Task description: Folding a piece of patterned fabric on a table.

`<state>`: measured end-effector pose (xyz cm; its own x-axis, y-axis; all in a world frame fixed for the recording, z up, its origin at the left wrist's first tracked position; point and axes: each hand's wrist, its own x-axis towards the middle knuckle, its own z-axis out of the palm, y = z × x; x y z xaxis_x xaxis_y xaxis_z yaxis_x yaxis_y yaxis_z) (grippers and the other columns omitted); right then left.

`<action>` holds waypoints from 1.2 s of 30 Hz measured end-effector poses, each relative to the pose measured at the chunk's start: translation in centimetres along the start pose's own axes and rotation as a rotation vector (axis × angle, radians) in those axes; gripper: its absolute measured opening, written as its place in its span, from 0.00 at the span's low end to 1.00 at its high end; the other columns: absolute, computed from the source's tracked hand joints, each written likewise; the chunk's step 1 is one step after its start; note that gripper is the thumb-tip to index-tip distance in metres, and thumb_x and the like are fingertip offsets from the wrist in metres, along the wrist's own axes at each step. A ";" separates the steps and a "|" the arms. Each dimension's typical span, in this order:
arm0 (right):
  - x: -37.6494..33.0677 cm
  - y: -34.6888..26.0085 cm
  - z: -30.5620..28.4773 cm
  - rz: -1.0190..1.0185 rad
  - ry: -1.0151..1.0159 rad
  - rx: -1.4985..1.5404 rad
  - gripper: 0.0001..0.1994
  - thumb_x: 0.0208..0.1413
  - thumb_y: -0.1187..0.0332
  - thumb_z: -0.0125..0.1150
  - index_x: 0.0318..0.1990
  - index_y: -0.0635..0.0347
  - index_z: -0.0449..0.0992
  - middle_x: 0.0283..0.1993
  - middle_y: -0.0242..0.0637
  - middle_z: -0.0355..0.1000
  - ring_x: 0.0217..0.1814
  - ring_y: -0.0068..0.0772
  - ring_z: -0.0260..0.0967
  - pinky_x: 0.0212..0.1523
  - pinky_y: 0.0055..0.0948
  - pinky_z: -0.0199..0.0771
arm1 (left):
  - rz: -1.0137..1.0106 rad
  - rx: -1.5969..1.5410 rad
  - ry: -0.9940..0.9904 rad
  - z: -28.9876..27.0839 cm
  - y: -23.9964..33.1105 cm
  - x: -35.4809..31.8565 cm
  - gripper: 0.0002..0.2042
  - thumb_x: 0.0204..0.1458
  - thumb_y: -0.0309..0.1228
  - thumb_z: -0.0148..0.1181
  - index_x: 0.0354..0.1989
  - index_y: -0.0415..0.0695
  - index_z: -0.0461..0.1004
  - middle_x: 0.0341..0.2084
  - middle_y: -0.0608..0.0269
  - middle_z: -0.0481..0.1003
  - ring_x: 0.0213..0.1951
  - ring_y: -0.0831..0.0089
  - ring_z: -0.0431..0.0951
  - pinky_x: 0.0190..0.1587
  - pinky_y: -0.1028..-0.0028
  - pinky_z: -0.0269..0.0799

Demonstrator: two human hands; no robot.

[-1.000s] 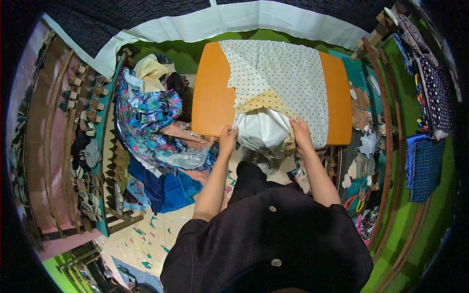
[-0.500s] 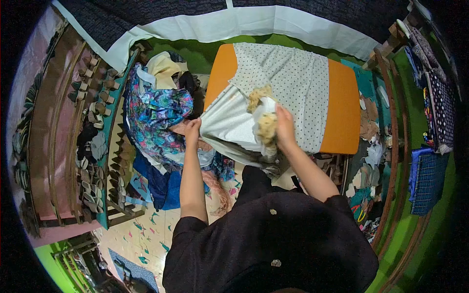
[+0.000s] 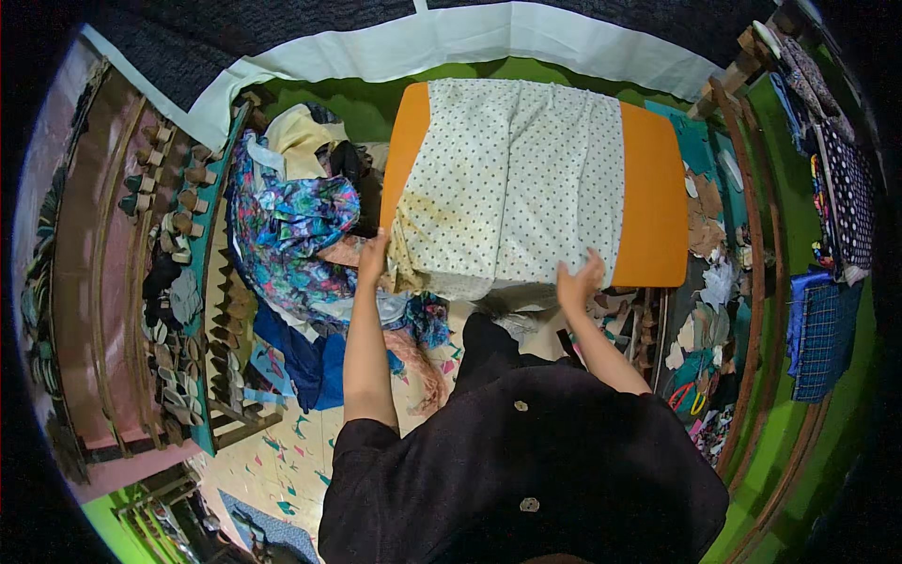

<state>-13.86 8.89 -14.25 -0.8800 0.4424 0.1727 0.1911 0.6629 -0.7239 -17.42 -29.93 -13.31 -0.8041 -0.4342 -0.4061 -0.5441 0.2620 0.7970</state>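
L hand (image 3: 374,256) pinching dotted cloth (image 3: 512,179) corner, R hand (image 3: 580,281) spread flat at its near edge

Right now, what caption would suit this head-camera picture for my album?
Person's left hand and right hand at the near edge of a dotted white cloth spread over an orange table.
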 end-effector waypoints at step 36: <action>7.1 14.2 -7.3 0.424 0.005 0.227 0.07 0.48 0.68 0.49 0.25 0.63 0.65 0.27 0.39 0.64 0.30 0.35 0.60 0.34 0.32 0.59 | 0.414 0.727 0.068 5.8 3.3 -5.2 0.21 0.48 0.48 0.47 0.32 0.37 0.68 0.27 0.47 0.71 0.31 0.54 0.72 0.33 0.64 0.64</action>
<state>-14.21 25.87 -18.39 -0.7427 0.6485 -0.1667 0.4326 0.2747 -0.8587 -16.37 -21.76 -11.20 -0.9693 -0.2254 -0.0979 -0.2458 0.8919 0.3797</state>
